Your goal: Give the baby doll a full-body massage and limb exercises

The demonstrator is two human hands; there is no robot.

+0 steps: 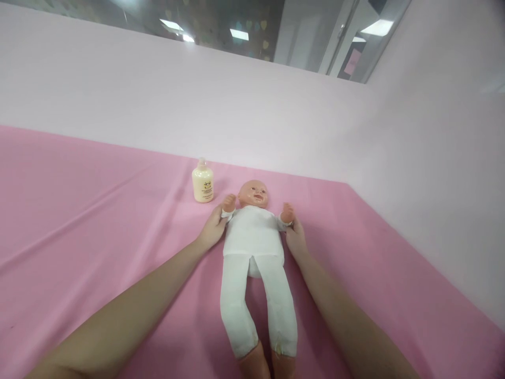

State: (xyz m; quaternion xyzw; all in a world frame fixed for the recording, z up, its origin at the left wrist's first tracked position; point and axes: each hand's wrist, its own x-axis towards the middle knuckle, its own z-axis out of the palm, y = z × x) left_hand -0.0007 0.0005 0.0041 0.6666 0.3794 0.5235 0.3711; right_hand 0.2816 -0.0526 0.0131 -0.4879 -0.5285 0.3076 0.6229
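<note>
A baby doll [254,247] in white clothes lies on its back on a pink sheet [90,231], head pointing away from me. My left hand [213,229] grips the doll's arm at the wrist on the left side. My right hand [295,237] grips the doll's other arm at the wrist on the right side. Both of the doll's arms are raised beside its head. A cream-coloured lotion bottle [202,182] stands upright just left of the doll's head, apart from my left hand.
The pink sheet covers the whole surface and meets pale pink walls [236,105] at the back and on the right. Above the back wall is a glass pane [221,26] reflecting ceiling lights.
</note>
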